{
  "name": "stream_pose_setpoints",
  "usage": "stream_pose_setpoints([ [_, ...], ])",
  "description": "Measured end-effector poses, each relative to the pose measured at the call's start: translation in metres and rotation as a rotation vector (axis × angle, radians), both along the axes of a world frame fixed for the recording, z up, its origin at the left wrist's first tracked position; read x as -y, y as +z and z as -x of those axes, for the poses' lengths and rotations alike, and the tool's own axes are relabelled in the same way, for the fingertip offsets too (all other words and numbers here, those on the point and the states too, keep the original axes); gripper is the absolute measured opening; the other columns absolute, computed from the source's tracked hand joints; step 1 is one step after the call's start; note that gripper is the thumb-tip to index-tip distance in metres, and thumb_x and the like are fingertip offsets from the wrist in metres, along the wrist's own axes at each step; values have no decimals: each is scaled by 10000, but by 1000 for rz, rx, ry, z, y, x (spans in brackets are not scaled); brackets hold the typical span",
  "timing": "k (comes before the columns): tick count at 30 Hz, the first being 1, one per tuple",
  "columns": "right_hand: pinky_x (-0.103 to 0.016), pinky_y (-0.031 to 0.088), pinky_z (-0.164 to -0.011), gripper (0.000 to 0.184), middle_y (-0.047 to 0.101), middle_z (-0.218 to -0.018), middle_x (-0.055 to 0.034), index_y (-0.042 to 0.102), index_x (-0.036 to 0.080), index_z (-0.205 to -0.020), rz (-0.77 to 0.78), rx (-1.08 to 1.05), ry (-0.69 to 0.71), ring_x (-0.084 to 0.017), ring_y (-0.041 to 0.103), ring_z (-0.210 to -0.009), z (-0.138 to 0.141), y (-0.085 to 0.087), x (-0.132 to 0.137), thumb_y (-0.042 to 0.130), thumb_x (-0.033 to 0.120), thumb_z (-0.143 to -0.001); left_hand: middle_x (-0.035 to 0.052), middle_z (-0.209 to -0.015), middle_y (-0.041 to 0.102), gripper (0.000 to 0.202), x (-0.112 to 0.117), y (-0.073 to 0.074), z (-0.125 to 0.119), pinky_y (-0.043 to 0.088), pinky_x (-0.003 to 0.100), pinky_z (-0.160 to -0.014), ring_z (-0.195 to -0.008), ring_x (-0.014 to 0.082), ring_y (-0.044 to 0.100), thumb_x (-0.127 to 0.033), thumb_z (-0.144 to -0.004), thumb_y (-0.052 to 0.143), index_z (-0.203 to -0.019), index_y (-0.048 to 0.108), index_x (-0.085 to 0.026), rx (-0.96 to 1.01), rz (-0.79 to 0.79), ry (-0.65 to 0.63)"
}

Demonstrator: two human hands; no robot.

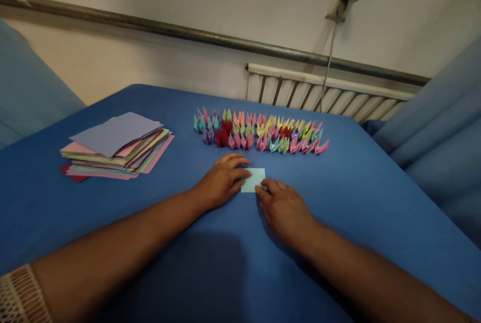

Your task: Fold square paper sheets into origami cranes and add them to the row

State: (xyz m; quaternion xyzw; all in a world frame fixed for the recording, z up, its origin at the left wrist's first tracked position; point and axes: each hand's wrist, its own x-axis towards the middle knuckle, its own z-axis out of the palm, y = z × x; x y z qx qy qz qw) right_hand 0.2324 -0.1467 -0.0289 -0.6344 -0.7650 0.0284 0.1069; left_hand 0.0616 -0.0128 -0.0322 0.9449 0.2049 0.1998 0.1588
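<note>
A small pale green square of paper [252,181] lies flat on the blue table in front of me, between my two hands. My left hand [221,178] rests at its left side with the fingers apart and the tips touching the paper's left edge. At the lower right corner is my right hand [284,207], its thumb and forefinger pinched on the paper and the other fingers curled. Behind the paper stand rows of folded paper cranes [259,132] in pink, red, yellow, green, blue and purple.
To the left is a loose stack of coloured paper sheets [116,137], a purple one on top. The blue table [180,273] reaches toward a wall with a metal pipe [188,34] and a radiator [311,90]. Blue curtains [443,127] hang at both sides.
</note>
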Motion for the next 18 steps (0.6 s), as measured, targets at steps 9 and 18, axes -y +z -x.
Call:
stream_pose_setpoints([
  [9, -397, 435, -956, 298, 621, -1199, -130, 656, 146, -1151, 131, -21, 0, -268, 552, -1095, -7, 18, 2, 464, 227, -938, 84, -1177, 657, 294, 19, 16, 6, 370, 447, -1003, -1148, 272, 522, -273, -899, 551, -1159, 647, -174, -238, -222, -23],
  [18, -496, 339, -1037, 175, 454, -1436, -111, 664, 214, -1012, -73, -302, 99, -260, 422, -1312, -40, -16, -40, 525, 267, -919, 57, -1153, 665, 261, 19, 6, -1, 387, 388, -984, -1078, 216, 568, -308, -941, 519, -1151, 649, -220, -176, -119, -150],
])
